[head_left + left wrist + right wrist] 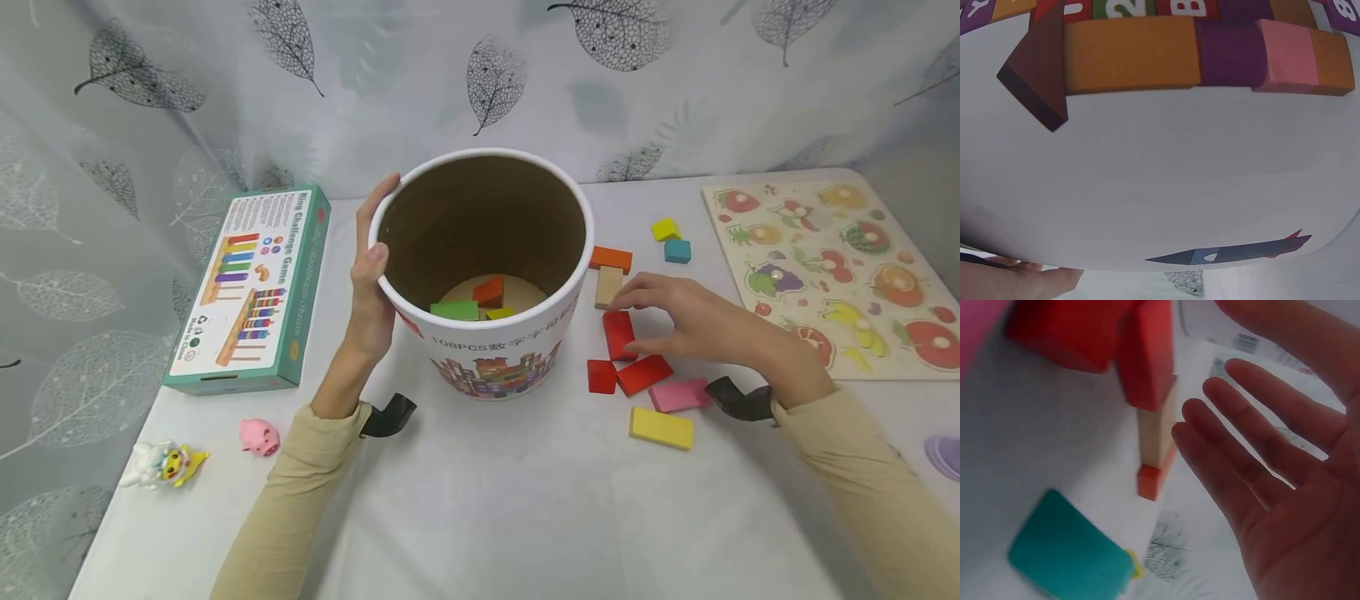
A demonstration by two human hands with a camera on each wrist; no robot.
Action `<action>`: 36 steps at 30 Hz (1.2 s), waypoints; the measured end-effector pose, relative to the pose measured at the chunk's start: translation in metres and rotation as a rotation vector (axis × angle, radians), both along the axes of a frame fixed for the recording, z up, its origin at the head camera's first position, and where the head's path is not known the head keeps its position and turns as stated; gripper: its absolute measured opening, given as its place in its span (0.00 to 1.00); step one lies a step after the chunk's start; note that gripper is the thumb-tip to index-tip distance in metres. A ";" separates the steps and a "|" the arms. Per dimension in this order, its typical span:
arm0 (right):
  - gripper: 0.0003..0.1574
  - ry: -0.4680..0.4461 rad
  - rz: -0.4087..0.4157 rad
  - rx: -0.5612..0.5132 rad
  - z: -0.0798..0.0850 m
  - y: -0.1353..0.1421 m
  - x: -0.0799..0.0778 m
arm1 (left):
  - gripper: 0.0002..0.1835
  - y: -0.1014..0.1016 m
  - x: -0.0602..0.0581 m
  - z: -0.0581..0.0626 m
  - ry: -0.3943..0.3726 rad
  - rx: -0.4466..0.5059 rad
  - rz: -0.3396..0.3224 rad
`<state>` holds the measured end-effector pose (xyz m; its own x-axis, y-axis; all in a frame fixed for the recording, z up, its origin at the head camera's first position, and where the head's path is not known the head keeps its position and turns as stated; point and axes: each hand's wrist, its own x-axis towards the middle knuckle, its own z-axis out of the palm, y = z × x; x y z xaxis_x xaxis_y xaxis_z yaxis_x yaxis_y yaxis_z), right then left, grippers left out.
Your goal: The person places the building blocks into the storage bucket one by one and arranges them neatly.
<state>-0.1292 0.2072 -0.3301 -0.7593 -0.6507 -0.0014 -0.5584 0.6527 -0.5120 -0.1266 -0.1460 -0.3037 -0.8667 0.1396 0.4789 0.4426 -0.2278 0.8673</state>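
My left grip (371,312) clasps the white, printed, round bucket (480,354) by its rim, I think for steadiness; my right grip (686,317) (relaxed, empty) hovers near the red rectangular block (618,333) on the white-covered table (487,500).

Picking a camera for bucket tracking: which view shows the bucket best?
Head: it alone shows the bucket with its mouth and the blocks inside. Left wrist shows only its printed side, close up; right wrist, just part of its wall near the top.
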 end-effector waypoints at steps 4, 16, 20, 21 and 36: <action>0.31 -0.029 -0.016 0.041 -0.010 0.000 -0.002 | 0.45 0.000 0.000 0.000 -0.001 -0.001 0.004; 0.34 -0.029 -0.060 0.102 -0.015 -0.004 -0.005 | 0.45 0.000 -0.001 0.001 0.017 -0.009 0.001; 0.37 -0.069 -0.065 0.125 -0.017 -0.004 -0.005 | 0.45 0.000 0.000 0.000 0.011 -0.005 0.002; 0.38 -0.077 -0.061 0.127 -0.017 -0.005 -0.006 | 0.45 -0.001 0.000 0.000 0.009 0.000 0.002; 0.39 0.133 -0.105 0.053 0.028 0.006 -0.003 | 0.44 0.000 -0.001 -0.002 0.006 0.001 -0.003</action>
<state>-0.1322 0.2134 -0.3017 -0.8188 -0.5697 0.0713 -0.5463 0.7349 -0.4019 -0.1280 -0.1465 -0.3053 -0.8632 0.1418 0.4846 0.4474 -0.2299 0.8643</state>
